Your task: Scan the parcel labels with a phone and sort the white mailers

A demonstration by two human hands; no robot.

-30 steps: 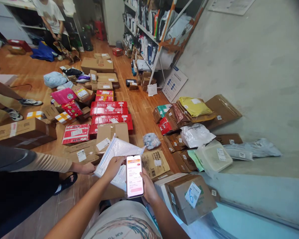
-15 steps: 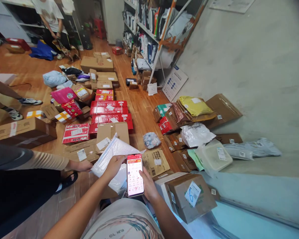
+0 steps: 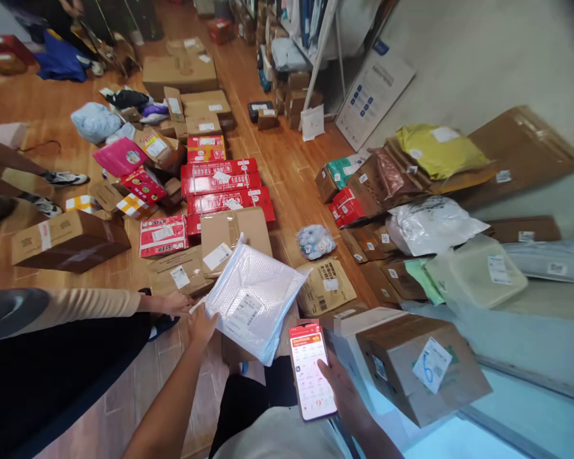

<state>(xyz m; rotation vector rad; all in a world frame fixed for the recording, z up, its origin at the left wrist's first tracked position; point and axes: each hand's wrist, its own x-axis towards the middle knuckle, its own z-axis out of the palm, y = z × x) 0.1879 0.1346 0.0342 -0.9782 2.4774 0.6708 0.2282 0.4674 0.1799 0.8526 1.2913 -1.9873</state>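
My left hand [image 3: 203, 326] is closed on the lower left edge of a white bubble mailer [image 3: 275, 280], which has a printed label. A co-worker's hand [image 3: 173, 305] reaches in from the left to the same corner; whether it grips the mailer I cannot tell for sure. My right hand [image 3: 339, 376] holds a smartphone [image 3: 310, 395] upright, its lit screen showing a red and white app page, with the thumb over the glass. Behind the mailer stands a cardboard box [image 3: 249, 236], and a brown paper parcel [image 3: 328, 299] lies to its right.
Red boxes [image 3: 220, 178] and mixed parcels cover the floor ahead. Along the right wall lie a yellow parcel [image 3: 440, 153], a white plastic bag [image 3: 430, 223] and a box marked 6 [image 3: 411, 370]. A shelf post [image 3: 320, 57] stands at the back. Another person's shoe [image 3: 67, 178] shows at left.
My left hand has moved from beside the phone to the mailer's left edge. The mailer now lies with its label showing. The phone has shifted right and down in view, and the view has tilted down.
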